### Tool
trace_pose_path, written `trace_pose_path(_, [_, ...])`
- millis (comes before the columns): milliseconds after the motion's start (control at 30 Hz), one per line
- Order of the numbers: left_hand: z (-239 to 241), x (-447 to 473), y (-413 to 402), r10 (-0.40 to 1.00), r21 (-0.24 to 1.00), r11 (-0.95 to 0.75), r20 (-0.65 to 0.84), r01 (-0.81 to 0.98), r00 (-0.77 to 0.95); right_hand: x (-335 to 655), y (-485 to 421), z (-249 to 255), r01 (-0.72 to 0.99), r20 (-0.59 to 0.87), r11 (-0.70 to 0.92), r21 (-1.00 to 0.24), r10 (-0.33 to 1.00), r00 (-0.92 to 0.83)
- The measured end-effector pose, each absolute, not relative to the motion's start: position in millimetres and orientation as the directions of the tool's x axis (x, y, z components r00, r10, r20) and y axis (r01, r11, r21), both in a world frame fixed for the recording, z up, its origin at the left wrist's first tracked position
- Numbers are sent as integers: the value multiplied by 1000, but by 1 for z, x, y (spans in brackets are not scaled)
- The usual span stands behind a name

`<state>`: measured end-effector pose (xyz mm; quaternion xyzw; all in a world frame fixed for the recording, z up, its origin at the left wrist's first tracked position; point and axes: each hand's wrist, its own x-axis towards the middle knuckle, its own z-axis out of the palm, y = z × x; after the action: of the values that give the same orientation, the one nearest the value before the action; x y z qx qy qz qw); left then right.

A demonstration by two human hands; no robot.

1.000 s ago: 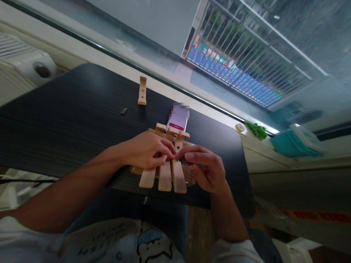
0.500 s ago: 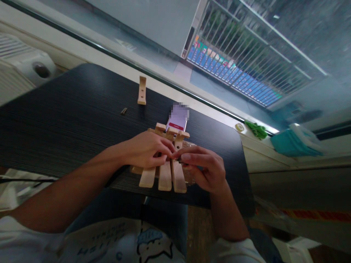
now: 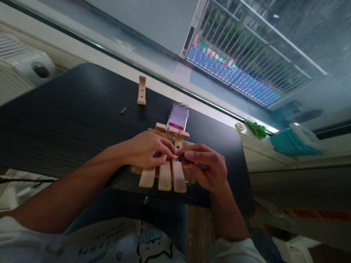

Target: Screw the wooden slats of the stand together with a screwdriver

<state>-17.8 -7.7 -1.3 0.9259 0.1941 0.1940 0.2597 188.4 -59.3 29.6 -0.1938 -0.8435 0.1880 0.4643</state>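
Observation:
Three pale wooden hooks with upturned ends lie side by side under my hands: a left hook [image 3: 147, 178], a middle hook [image 3: 165, 179] and a right hook [image 3: 179, 179]. My left hand [image 3: 149, 149] reaches over the left and middle hooks, its fingertips closed together on the right one; what they pinch is too small to make out. My right hand [image 3: 207, 166] pinches a short dark tool [image 3: 182, 159] between thumb and fingers, its tip against the right hook near the left fingertips. A dark hole shows in that hook above the fingers.
The hooks rest on a clear-wrapped board [image 3: 190, 178] on a black table [image 3: 68, 120]. Just beyond lies a lit phone [image 3: 178, 118]. Another wooden hook [image 3: 142, 91] and a few small screws [image 3: 123, 111] lie farther left. The window sill holds a green cloth [image 3: 256, 129].
My right hand has shifted slightly to the right and turned a little, and more of the dark tool shows. My left hand stays in place.

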Motion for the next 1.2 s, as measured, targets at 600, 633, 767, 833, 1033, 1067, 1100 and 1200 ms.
trace_pose_path(600, [-2,-17,-7,469,563,-783,254,264,846,186,-60,26,179,732,854,-488,513,-449])
trace_pose_path(633, [-2,-17,-8,470,566,-781,254,265,845,186,-60,26,182,735,854,-487,514,-443])
trace_pose_path(767, [-1,-17,-8,474,569,-777,244,271,846,187,-59,22,193,744,851,-488,521,-418])
trace_pose_path(833, [-1,-17,-8,474,563,-779,238,277,848,187,-58,20,183,749,849,-497,525,-404])
trace_pose_path(1033, [0,-17,-8,470,556,-785,243,275,849,189,-57,17,156,756,844,-513,530,-385])
trace_pose_path(1067, [0,-17,-8,470,554,-785,244,276,848,189,-57,17,150,751,840,-521,535,-387])
trace_pose_path(1100, [0,-17,-8,470,552,-786,245,276,848,189,-57,17,140,745,835,-533,541,-390])
trace_pose_path(1200, [0,-18,-8,476,553,-784,243,283,845,190,-59,16,88,719,806,-585,566,-403])
